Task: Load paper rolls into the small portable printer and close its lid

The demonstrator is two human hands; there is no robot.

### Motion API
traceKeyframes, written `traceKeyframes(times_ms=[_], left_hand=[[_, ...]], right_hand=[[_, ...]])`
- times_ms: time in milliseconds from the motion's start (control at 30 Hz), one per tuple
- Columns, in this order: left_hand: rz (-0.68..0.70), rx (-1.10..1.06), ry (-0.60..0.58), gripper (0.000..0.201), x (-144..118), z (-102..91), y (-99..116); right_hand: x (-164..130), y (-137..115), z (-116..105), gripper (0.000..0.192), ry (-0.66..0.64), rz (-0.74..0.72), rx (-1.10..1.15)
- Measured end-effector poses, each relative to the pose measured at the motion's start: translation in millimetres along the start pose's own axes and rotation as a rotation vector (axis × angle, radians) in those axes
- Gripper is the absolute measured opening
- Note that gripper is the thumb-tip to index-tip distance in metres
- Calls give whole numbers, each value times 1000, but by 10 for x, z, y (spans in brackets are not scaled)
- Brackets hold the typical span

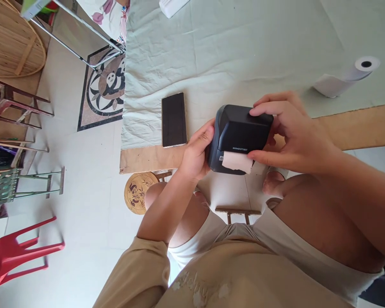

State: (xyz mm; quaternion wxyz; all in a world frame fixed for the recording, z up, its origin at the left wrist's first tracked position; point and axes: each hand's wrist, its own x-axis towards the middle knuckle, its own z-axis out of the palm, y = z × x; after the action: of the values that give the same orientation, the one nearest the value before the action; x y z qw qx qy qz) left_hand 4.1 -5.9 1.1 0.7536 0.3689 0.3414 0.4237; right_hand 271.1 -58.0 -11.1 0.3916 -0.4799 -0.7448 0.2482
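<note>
A small black label printer (240, 130) is held just over the near edge of the table, between both hands. My left hand (197, 149) grips its left side, thumb against the casing. My right hand (290, 132) wraps the right side, fingers lying on the lid and the thumb near the white paper strip (237, 161) that sticks out of the front slot. A black phone (173, 119) lies face up on the pale green cloth (231, 51) just left of the printer. A white paper roll (348, 77) lies on its side at the far right.
A white box corner (171, 6) shows at the table's far edge. On the floor to the left stand a red plastic chair (16, 252), folding stools (22, 179), a round bamboo stool (139, 191) and a metal frame (83, 38). My knees are under the table edge.
</note>
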Motion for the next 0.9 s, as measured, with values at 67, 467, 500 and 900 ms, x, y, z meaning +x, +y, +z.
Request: traceKeyframes(times_ms=[67,467,500,900], left_hand=[[-35,6,9,28,-1,-2,14],[-57,111,-130,77,-22,-42,-11],[-65,121,-135,75,-19,-39,-3],[-20,193,-138,76,1,-15,-2]], right_hand=[[-7,-9,-11,82,-8,-1,-19],[-15,-286,-88,33,449,41,-425],[-5,-300,-91,35,494,88,-390],[226,-615,9,26,-28,265,-569]])
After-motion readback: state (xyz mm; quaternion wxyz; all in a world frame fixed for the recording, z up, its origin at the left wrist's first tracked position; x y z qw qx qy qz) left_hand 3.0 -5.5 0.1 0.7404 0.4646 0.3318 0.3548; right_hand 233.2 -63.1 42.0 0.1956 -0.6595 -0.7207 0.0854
